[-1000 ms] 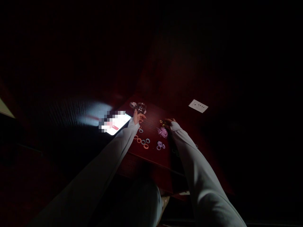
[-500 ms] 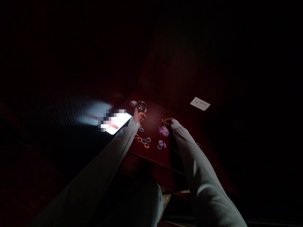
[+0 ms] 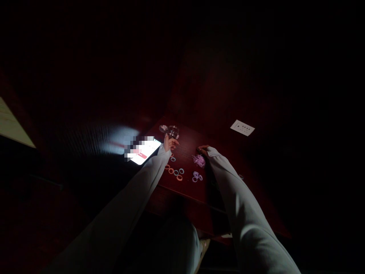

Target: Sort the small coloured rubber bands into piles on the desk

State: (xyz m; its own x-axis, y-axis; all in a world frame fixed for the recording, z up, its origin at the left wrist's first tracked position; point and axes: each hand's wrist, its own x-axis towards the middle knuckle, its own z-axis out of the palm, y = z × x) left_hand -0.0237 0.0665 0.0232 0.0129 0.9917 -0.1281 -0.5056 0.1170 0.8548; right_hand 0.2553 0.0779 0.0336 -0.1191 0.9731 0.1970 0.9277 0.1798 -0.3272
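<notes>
My left hand (image 3: pixel 171 143) is at the near side of a small clear jar (image 3: pixel 173 131), thumb raised and fingers stretched apart. Whether it touches the jar is hard to tell. My right hand (image 3: pixel 203 148) is low over the table, fingertips pinched together. What they hold, if anything, is too dark to see. Just below it lies a tangled pile of thin purple bands (image 3: pixel 199 160). Nearer to me is a small group of lilac ring-shaped hair ties (image 3: pixel 195 175). Several orange and teal hair ties (image 3: pixel 179 177) are spread below my left hand.
A phone with a bright screen (image 3: pixel 145 150) lies left of my left wrist and lights the table. Beside the jar sits its round lid-like piece (image 3: pixel 163 128). A white socket plate (image 3: pixel 242 128) is at the right. The dark red table's front edge (image 3: pixel 185 194) runs before my knees.
The yellow ring seen at my right fingertips is no longer visible. My left hand stays by the jar. The whole view has shifted slightly, and a pale surface now shows at the far left.
</notes>
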